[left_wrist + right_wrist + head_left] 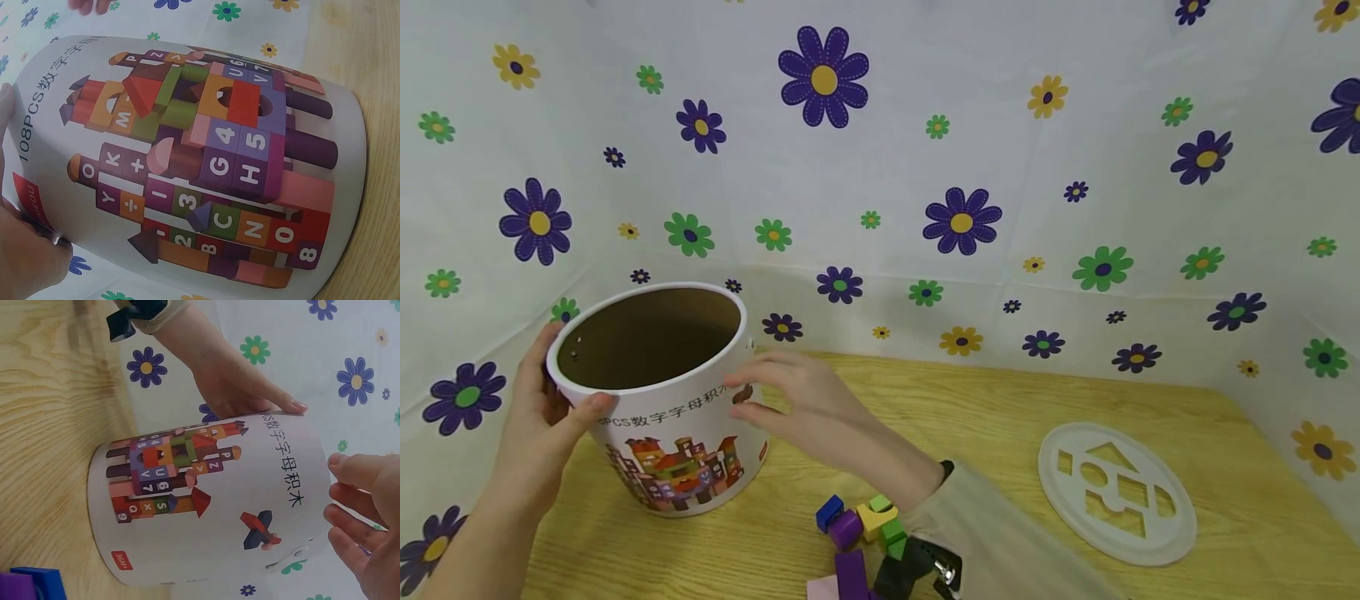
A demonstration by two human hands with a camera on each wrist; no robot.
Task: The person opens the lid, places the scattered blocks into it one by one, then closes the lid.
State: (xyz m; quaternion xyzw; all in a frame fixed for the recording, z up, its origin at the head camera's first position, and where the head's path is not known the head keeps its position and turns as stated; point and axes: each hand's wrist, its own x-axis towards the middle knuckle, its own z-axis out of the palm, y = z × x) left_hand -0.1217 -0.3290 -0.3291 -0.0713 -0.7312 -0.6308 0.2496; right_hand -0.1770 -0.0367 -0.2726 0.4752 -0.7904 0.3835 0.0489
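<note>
My left hand (546, 425) grips the bucket (681, 429) at its upper left wall, thumb flat on the front just below the rim and fingers around the side. My right hand (808, 400) is moderately open beside the opposite wall, thumb and fingers apart; contact cannot be determined. The bucket, located at the left of the table (970, 425), is a white cylinder with its mouth facing up, a dark interior, Chinese lettering and a printed block castle. A floral cloth (880, 167) borders it behind and left. Coloured blocks (847, 531) lie near its front right; table surface extends rightward to a white cut-out disc (1165, 533).
</note>
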